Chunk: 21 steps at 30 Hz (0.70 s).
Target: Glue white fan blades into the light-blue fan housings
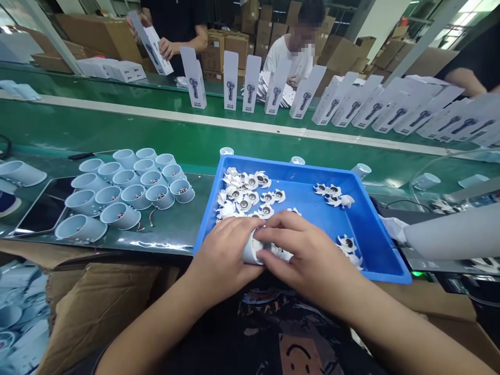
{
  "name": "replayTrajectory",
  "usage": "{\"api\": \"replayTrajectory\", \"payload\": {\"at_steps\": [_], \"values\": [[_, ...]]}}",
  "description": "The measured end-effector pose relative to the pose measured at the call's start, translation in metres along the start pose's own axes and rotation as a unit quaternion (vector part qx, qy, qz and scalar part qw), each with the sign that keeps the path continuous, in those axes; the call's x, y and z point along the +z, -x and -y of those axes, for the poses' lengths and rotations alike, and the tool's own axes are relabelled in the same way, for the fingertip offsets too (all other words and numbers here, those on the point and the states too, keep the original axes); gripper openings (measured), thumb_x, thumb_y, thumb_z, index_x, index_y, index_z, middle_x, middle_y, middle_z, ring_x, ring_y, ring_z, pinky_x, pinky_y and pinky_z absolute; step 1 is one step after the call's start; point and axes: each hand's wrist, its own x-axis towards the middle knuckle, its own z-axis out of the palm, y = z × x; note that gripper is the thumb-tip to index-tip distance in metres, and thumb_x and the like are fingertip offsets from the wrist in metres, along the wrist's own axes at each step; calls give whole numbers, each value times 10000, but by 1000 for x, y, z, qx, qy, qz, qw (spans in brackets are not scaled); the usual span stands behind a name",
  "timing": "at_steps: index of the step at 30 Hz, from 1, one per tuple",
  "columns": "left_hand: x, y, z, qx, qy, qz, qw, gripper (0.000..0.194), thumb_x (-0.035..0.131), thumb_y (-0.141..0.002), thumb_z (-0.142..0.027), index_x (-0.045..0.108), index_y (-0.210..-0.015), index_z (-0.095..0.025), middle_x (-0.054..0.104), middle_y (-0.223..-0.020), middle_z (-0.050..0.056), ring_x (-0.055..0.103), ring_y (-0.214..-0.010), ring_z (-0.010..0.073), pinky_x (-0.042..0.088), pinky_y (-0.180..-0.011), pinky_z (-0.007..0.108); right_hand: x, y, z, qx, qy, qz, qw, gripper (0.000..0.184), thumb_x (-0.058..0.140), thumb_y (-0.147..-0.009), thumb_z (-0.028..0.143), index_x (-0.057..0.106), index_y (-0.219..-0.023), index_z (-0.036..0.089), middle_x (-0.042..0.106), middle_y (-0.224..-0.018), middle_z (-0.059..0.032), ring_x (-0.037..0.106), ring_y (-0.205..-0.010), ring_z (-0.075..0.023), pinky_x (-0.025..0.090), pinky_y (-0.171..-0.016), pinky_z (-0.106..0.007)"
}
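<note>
Cup (250,254): located between both hands, over the near side of the blue tray (299,192). The fingers of the left hand (223,252) are wrapped around its outer wall. The fingers of the right hand (302,242) are bent at the cup's mouth; whether they grip a part there cannot be told. The tray sits on the surface (172,229) and contains white fans (244,204), clustered mainly at its left, with smaller groups at its right. Left of the tray, other cups (125,178) stand close together, mouths upward. White boxes (250,86) form a row beyond.
</note>
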Motion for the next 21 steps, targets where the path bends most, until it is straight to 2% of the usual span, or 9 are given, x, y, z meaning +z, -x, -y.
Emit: {"api": "replayTrajectory", "payload": {"at_steps": [5,9,11,13,14,16,17,19,21], "values": [[3,0,-11,0,13,-37,999,298,639,-843,-231,536,-1118,-176,702,-1043,69,662,-987,215,526,-927,356,2,-7,-2,1,-24,18,1000,144,737,-821,129,744,-951,191,524,-907,-51,583,-826,-173,529,-735,-340],[0,1,-6,-4,-12,-45,999,336,640,-870,-324,526,-1155,-189,711,-1074,77,672,-1004,234,520,-941,389,-15,-2,-8,39,-73,68,994,185,669,-910,237,736,-1082,238,517,-1302,-104,562,-1157,-248,492,-995,-466],[-3,0,0,-7,-26,-39,999,391,657,-868,-427,528,-1157,-198,719,-1061,77,681,-993,248,504,-968,430,-26,5,-11,43,-153,127,979,171,647,-934,383,763,-995,274,492,-1404,-57,497,-1291,-261,455,-1071,-455],[-6,-2,4,-7,-31,-32,999,464,672,-847,-514,529,-1164,-206,725,-1055,78,685,-987,256,494,-978,456,-31,13,-14,52,-199,149,967,264,609,-931,525,762,-1002,321,481,-1437,-23,457,-1342,-276,457,-1081,-460],[-6,-3,5,-2,-29,-24,999,497,679,-837,-536,527,-1178,-208,724,-1072,82,683,-1000,258,494,-980,460,-30,17,-15,63,-184,147,970,311,601,-921,567,729,-1108,355,428,-1485,-21,424,-1368,-301,455,-1076,-498],[-6,-5,4,21,-24,1,999,545,691,-829,-533,517,-1227,-204,709,-1154,96,662,-1072,261,482,-1006,464,-23,24,-18,87,-93,131,983,530,631,-881,599,541,-1372,419,247,-1586,-34,343,-1406,-376,436,-1038,-619],[-7,-7,3,35,-26,13,999,581,706,-815,-537,518,-1248,-199,688,-1212,106,638,-1125,269,464,-1034,473,-20,28,-20,86,-40,127,987,597,642,-872,588,470,-1423,439,191,-1603,-33,321,-1411,-404,433,-1007,-663],[-9,-11,4,41,-43,27,998,666,754,-747,-580,556,-1250,-192,628,-1306,130,573,-1215,303,439,-1066,505,-16,38,-27,65,31,105,992,494,622,-890,541,527,-1368,454,216,-1595,-11,368,-1382,-412,467,-963,-669],[-18,-21,10,-7,-63,27,998,707,793,-658,-634,629,-1198,-209,605,-1288,133,556,-1198,332,470,-1023,526,-20,55,-37,45,53,37,997,317,538,-942,479,621,-1245,443,310,-1555,13,461,-1328,-367,544,-925,-582]]}}
